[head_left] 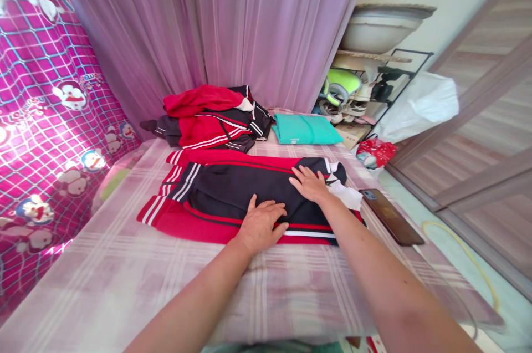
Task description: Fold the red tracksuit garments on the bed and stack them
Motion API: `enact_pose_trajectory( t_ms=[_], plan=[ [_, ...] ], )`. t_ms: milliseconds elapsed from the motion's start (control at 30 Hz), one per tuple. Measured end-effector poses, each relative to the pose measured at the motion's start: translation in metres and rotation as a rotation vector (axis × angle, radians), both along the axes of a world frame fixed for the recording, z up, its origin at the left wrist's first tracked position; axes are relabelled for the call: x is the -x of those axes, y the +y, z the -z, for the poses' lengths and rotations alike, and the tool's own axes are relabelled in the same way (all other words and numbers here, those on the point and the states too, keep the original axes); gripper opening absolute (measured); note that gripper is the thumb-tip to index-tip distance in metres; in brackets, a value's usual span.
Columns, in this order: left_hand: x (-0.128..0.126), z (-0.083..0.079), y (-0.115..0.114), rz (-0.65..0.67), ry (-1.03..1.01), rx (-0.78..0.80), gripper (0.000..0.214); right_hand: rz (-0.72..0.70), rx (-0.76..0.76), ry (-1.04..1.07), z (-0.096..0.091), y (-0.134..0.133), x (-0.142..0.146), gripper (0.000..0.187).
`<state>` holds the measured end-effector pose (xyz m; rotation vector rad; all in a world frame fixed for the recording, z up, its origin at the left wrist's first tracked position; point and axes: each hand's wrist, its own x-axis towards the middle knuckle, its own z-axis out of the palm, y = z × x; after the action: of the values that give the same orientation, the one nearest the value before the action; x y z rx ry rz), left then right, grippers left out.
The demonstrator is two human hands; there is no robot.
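A navy and red jacket (233,187) with white stripes lies flat on the plaid cloth, its sleeves folded lengthwise and its striped cuffs and hem at the left. Its collar end, with a white patch, is at the right. My left hand (262,224) rests on the lower middle of the jacket, fingers stretched out. My right hand (308,184) lies palm down near the collar end, fingers spread. Neither hand grips the fabric. What is under the palms is hidden.
Behind the jacket sit a crumpled pile of red and dark clothes (208,120) and a folded turquoise bundle (306,129). A phone (390,216) on a cable lies to the right on the plaid-covered table (137,281). A shoe rack (384,109) stands at the back right.
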<state>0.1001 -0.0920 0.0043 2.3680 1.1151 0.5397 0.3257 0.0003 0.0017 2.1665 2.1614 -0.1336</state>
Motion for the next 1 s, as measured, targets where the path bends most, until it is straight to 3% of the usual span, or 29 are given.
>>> enact_pose_trajectory(
  t_ms=[200, 333, 500, 667, 833, 933, 1000],
  plan=[
    [-0.001, 0.0, 0.001, 0.001, -0.001, 0.027, 0.026, 0.107, -0.215, -0.072, -0.002, 0.017, -0.018, 0.061],
    [-0.001, 0.001, 0.003, 0.005, -0.014, 0.049, 0.026, 0.231, -0.077, -0.095, 0.003, 0.028, -0.029, 0.065],
    [0.0, 0.0, 0.002, -0.001, -0.029, 0.078, 0.026, 0.242, -0.184, -0.097, 0.006, 0.037, -0.032, 0.063],
    [-0.001, -0.002, 0.001, -0.007, -0.034, 0.1, 0.026, 0.272, -0.11, -0.084, 0.008, 0.04, -0.031, 0.063],
    [-0.001, -0.003, 0.001, -0.007, -0.027, 0.097, 0.026, 0.196, -0.169, -0.029, 0.002, 0.032, -0.014, 0.061],
    [0.0, -0.002, 0.002, 0.001, -0.018, 0.078, 0.027, 0.082, -0.236, 0.027, 0.004, 0.013, 0.007, 0.06],
    [0.0, -0.001, 0.002, 0.008, -0.007, 0.062, 0.028, 0.074, -0.187, 0.029, 0.008, -0.002, 0.019, 0.061]
  ],
)
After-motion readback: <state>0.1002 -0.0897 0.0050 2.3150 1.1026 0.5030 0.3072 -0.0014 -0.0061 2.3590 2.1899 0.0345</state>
